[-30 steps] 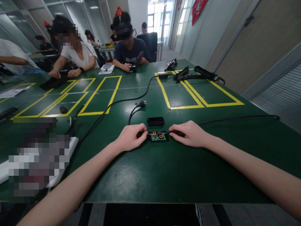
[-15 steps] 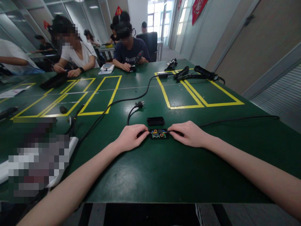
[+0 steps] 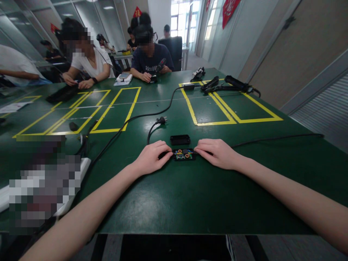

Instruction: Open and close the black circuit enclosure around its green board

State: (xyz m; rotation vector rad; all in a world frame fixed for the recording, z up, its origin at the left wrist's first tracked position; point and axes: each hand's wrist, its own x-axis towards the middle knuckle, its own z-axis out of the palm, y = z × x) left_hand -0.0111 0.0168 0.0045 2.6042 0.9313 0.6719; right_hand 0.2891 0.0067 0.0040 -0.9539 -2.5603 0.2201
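A small black plastic case (image 3: 185, 158) lies uncovered on the green table, and a circuit board (image 3: 180, 156) with copper ring coils and coloured wires shows inside. My left hand (image 3: 153, 156) is closed in a pinch at the case's left end, where a black power cord (image 3: 149, 135) with a plug (image 3: 162, 120) runs out behind it. At the right end my right hand (image 3: 217, 154) pinches another black cable (image 3: 272, 139), which trails off to the right. Fingers hide both gripped spots. Just behind the case rests its black cover (image 3: 179, 139), hollow side up.
Yellow tape (image 3: 216, 124) marks rectangles on the table (image 3: 174, 203). A long black cable (image 3: 136, 116) crosses it, joining a bundle of black parts (image 3: 217, 85) at the far right. A partly blurred white tray (image 3: 81, 174) stands left. Co-workers (image 3: 152, 59) sit across.
The fingers of my right hand have lifted and straightened slightly. My left hand, the case and its cover have stayed practically where they were.
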